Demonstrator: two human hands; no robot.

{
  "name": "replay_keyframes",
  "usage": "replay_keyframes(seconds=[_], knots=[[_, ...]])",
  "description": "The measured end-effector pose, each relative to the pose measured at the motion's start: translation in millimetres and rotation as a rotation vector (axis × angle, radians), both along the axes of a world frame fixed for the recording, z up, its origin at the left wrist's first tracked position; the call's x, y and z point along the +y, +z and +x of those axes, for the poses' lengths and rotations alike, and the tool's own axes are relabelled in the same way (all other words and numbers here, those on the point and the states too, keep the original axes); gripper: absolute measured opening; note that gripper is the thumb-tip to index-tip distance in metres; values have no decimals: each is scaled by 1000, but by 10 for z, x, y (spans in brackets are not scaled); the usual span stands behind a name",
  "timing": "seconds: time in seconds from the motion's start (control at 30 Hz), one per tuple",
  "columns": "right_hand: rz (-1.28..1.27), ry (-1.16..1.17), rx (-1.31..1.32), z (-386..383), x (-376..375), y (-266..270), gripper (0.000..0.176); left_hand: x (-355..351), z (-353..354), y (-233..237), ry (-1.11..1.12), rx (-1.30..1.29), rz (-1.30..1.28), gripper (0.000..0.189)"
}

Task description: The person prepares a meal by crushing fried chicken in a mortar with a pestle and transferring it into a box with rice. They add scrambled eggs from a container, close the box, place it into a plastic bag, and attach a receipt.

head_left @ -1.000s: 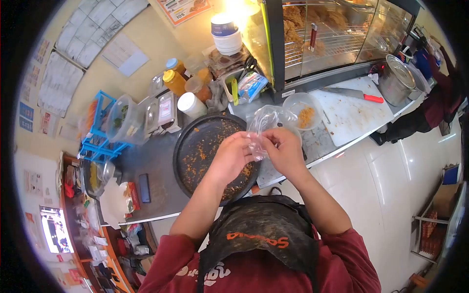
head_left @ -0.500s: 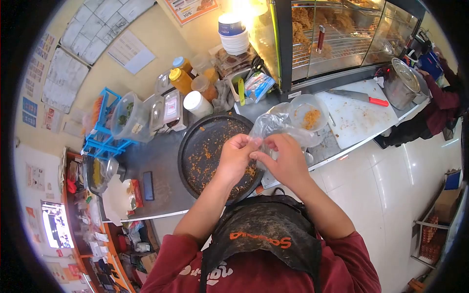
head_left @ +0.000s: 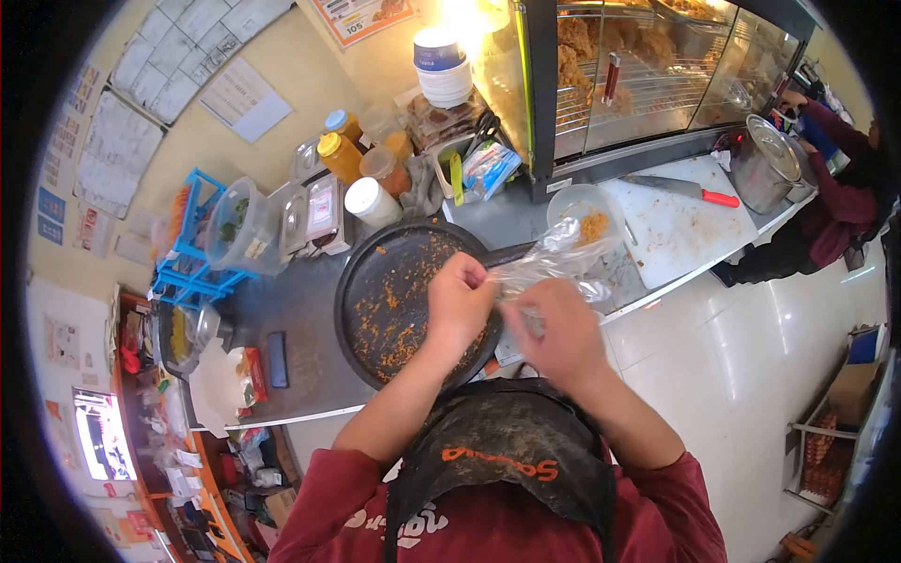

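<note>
A thin clear plastic bag (head_left: 549,267) stretches out in front of my hands, over the right rim of the round black pan (head_left: 349,314). My left hand (head_left: 460,305) pinches the bag's near edge between thumb and fingertips. Curled at the bag's right side, my right hand (head_left: 563,333) is slightly smeared by motion, its fingertips against the plastic. Orange-brown crumbs (head_left: 380,310) lie scattered in the pan below my left hand. Just beyond the bag stands a clear plastic bowl (head_left: 561,205) with orange crumbs in it.
A knife (head_left: 680,188) with a red handle lies on the white cutting board (head_left: 694,235). Behind are a glass food warmer (head_left: 648,84), a lidded pot (head_left: 762,164), a white tub (head_left: 374,202) and sauce bottles (head_left: 340,158). A phone (head_left: 278,359) rests left. Another person (head_left: 835,206) stands far right.
My hands have drawn slightly apart, the right one moving right and down. The bag is now spread out longer toward the right. The person at right has shifted an arm.
</note>
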State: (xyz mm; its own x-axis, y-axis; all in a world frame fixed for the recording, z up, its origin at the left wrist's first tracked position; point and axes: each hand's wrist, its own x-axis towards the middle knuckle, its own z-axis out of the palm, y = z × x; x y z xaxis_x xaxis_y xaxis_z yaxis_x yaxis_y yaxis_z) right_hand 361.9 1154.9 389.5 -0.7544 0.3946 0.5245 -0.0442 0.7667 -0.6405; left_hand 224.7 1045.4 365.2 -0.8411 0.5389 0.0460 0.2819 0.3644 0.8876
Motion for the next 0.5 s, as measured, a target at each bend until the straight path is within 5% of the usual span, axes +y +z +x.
replay_keyframes(seconds=[0.07, 0.17, 0.23, 0.27, 0.37, 0.5], knots=[[-100, 126, 107, -42, -114, 11, 25, 94, 105, 4, 11, -59, 53, 18], [-269, -69, -106, -63, 90, -129, 29, 199, 255, 137, 9, -271, 129, 17], [-513, 182, -168, -66, 237, -166, 28, 237, 381, 116, -4, -311, 225, 19], [-637, 310, -199, -66, 304, -206, 28, 257, 408, 134, -37, -198, 160, 18], [-932, 156, -123, -214, 514, -628, 31, 337, 444, 25, -230, 56, 257, 17], [-1535, -59, 397, -356, 555, -462, 33, 511, 424, -100, -438, 244, 208, 8]])
